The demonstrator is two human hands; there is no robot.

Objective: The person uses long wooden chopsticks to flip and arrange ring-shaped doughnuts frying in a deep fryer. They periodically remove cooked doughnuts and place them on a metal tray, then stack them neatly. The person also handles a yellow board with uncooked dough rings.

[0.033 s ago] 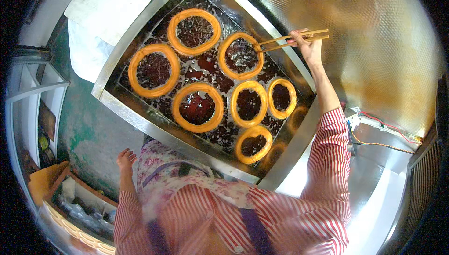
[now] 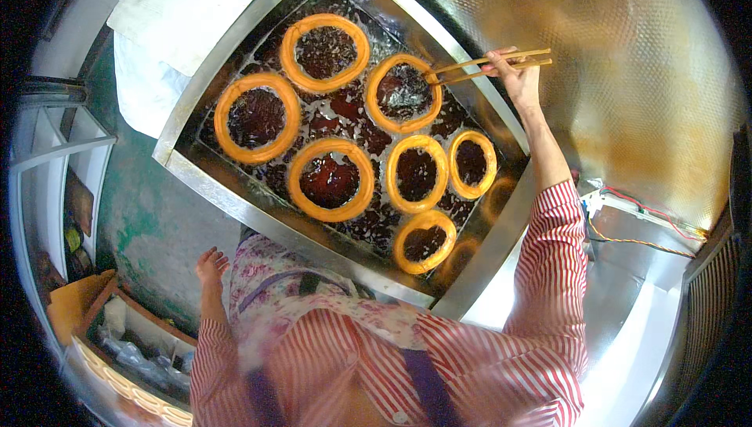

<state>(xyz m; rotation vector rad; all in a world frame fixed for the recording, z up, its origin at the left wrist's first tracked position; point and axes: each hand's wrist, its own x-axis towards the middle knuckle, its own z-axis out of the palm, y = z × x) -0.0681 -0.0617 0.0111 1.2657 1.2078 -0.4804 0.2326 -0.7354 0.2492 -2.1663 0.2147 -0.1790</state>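
Observation:
Long wooden chopsticks (image 2: 479, 71) are gripped in my right hand (image 2: 514, 81), over the right rim of the fryer. Their tips touch the right edge of a golden dough ring (image 2: 377, 86) floating in dark oil. Several more rings float around it, among them a large ring (image 2: 295, 139) at the left, a top ring (image 2: 287, 57) and a small ring (image 2: 475, 194) at the right. My left hand (image 2: 210, 265) hangs at my side, away from the fryer, fingers loosely apart with nothing in them.
The square metal fryer's rim (image 2: 235, 206) runs just in front of my apron. A dimpled metal panel (image 2: 627, 74) rises on the right, with wires (image 2: 642, 245) below it. A white cloth (image 2: 168, 27) lies at the far left; a box of plastic bags (image 2: 141, 349) is near left.

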